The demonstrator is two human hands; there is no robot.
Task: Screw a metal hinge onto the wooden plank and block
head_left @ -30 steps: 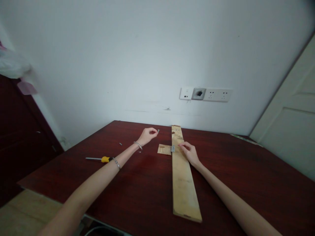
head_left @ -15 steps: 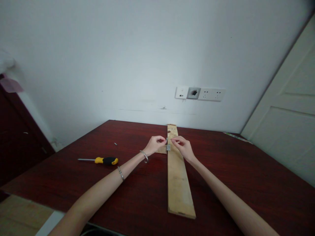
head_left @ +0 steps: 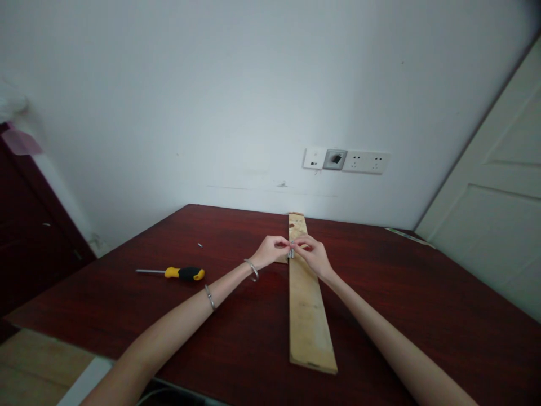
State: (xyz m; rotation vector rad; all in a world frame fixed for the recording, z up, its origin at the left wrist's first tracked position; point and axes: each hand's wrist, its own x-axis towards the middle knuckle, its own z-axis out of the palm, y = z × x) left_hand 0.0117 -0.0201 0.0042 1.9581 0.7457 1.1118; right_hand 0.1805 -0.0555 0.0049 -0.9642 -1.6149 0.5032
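A long wooden board [head_left: 308, 316] lies lengthwise on the dark red table. A small metal hinge [head_left: 291, 254] sits at its left edge, beside a second, shorter wood piece [head_left: 280, 259] that is mostly hidden by my left hand. Over the hinge, the fingertips of my left hand [head_left: 270, 251] meet those of my right hand [head_left: 316, 256]. Both hands are closed in a pinch; whatever is between the fingers is too small to name. Left of them rests a yellow and black screwdriver [head_left: 184, 274], its shaft pointing left.
A tiny metal piece [head_left: 200, 245], perhaps a screw, lies on the table [head_left: 236, 225] behind the screwdriver. The wall with sockets [head_left: 366, 162] rises at the table's far edge. A white panelled door [head_left: 502, 225] stands at the right.
My hands have come together: the left fingertips moved right and the right ones slightly left, now touching above the hinge. A small shiny piece at my left fingertips is now hidden.
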